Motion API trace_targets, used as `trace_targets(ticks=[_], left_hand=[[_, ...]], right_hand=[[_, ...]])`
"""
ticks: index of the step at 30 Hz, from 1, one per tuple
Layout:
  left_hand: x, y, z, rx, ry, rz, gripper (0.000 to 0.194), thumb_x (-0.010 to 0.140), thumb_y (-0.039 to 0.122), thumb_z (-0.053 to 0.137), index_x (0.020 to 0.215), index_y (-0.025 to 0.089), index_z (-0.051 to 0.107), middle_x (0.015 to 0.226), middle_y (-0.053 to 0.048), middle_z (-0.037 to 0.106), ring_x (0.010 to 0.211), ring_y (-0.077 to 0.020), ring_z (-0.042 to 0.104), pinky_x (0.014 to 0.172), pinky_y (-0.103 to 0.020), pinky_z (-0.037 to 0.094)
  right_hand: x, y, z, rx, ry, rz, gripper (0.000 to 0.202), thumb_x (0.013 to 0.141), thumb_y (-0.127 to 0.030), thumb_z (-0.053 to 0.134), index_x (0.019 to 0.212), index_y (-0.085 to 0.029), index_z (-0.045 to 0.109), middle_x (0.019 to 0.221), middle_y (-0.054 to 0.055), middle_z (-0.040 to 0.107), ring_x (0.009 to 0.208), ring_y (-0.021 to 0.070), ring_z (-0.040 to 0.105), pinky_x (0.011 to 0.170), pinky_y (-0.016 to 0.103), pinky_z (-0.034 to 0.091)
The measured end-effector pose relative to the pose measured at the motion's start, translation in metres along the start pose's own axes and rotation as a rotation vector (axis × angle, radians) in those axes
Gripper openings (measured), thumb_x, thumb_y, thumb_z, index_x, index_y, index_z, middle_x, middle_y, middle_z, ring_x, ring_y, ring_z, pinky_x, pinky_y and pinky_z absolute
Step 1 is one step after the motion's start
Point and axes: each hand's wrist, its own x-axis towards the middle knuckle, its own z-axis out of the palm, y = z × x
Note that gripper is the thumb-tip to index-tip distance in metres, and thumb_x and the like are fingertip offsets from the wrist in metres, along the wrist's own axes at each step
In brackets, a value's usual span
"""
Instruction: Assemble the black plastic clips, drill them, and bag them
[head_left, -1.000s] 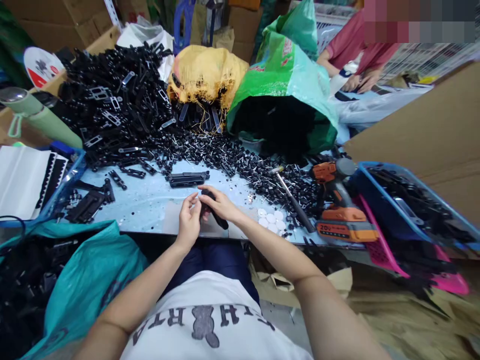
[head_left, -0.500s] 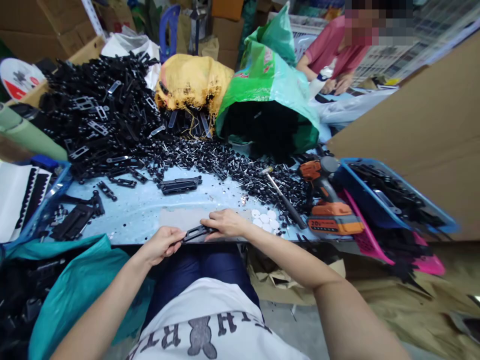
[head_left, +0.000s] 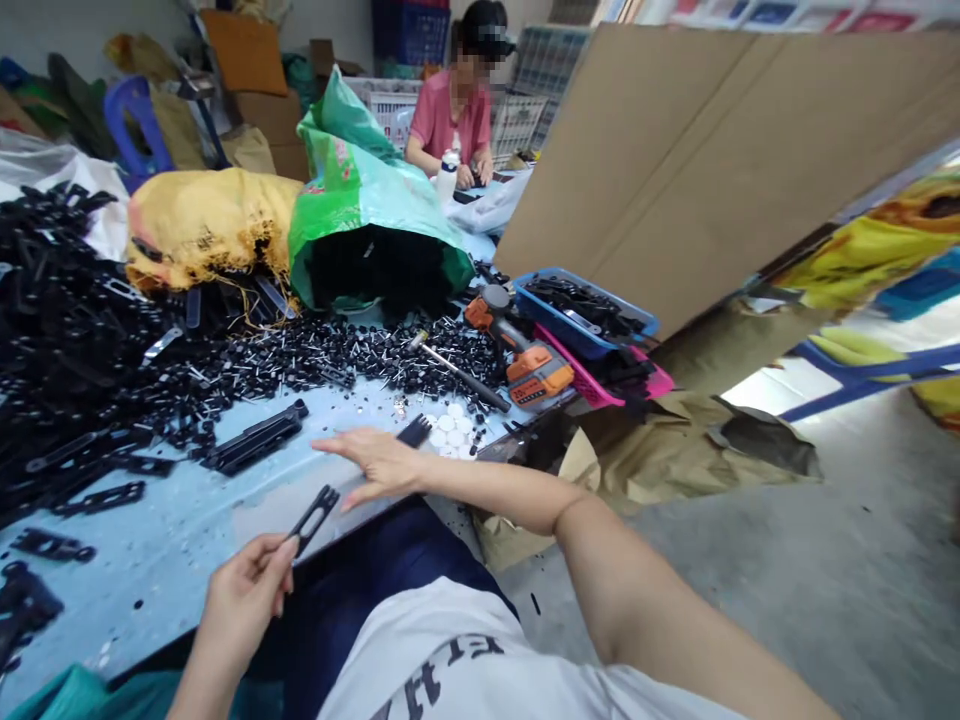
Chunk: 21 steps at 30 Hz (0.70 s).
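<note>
Between the thumb and fingers of my left hand (head_left: pixel 251 585) is a black slotted plastic part (head_left: pixel 316 515), tilted up over the table's front edge. My right hand (head_left: pixel 375 465) has its fingers spread, with nothing in them, above the work surface to the right of that part. Just behind my right wrist lies a dark piece with prongs (head_left: pixel 415 431), partly hidden. White round discs (head_left: pixel 452 428) lie beside it. Beyond my hands, on the blue table cover (head_left: pixel 191 500), rests a stack of long black parts (head_left: pixel 259 437).
Small black pin-like pieces (head_left: pixel 360 355) spread across the table, with a hammer (head_left: pixel 465 372) and a cordless drill (head_left: pixel 525 355) at their right. A green sack (head_left: pixel 375 200) and a yellow sack (head_left: pixel 214 215) stand behind. Blue and pink baskets (head_left: pixel 592 385) sit right; a co-worker (head_left: pixel 454 120) is at the back.
My view has swung to the right. My right hand has let go of the slotted part and spread its fingers, while my left hand keeps hold of it, now tilted up.
</note>
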Motion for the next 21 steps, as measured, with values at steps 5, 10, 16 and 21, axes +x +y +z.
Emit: trace_targets(ticks=[5, 10, 16, 21], left_hand=[[-0.005, 0.018, 0.034, 0.043, -0.322, 0.215, 0.039, 0.069, 0.052, 0.063, 0.078, 0.015, 0.062, 0.046, 0.002, 0.053, 0.034, -0.0084, 0.044, 0.034, -0.019, 0.035], [0.006, 0.012, 0.054, 0.194, -0.094, 0.375, 0.038, 0.075, 0.051, 0.057, 0.086, 0.016, 0.064, 0.059, -0.001, 0.061, 0.043, -0.0123, 0.054, 0.042, -0.023, 0.047], [0.033, -0.004, 0.055, 0.431, 0.186, 0.662, 0.058, 0.082, 0.047, 0.048, 0.132, 0.018, 0.042, 0.128, -0.014, 0.048, 0.109, -0.0261, 0.054, 0.086, -0.041, 0.050], [0.045, -0.033, 0.013, 0.533, 0.324, 0.547, 0.051, 0.080, 0.045, 0.048, 0.125, 0.021, 0.048, 0.125, -0.011, 0.050, 0.113, -0.0268, 0.051, 0.085, -0.040, 0.051]], right_hand=[[-0.014, -0.037, 0.009, 0.209, -0.015, 0.088, 0.036, 0.088, -0.037, 0.052, 0.116, -0.015, 0.052, 0.114, 0.007, 0.055, 0.098, 0.0184, 0.056, 0.083, 0.038, 0.048], [-0.040, -0.036, 0.007, 0.174, 0.064, 0.176, 0.031, 0.088, -0.035, 0.051, 0.114, -0.016, 0.054, 0.113, 0.007, 0.056, 0.096, 0.0176, 0.057, 0.082, 0.037, 0.049], [-0.075, 0.023, -0.113, -0.363, 0.618, 0.705, 0.035, 0.091, -0.037, 0.044, 0.113, -0.013, 0.057, 0.101, 0.008, 0.062, 0.094, 0.0139, 0.055, 0.085, 0.028, 0.041], [-0.159, 0.090, -0.251, -0.733, 0.811, 1.333, 0.040, 0.091, -0.021, 0.035, 0.113, 0.006, 0.054, 0.109, 0.031, 0.054, 0.108, 0.0290, 0.048, 0.086, 0.050, 0.035]])
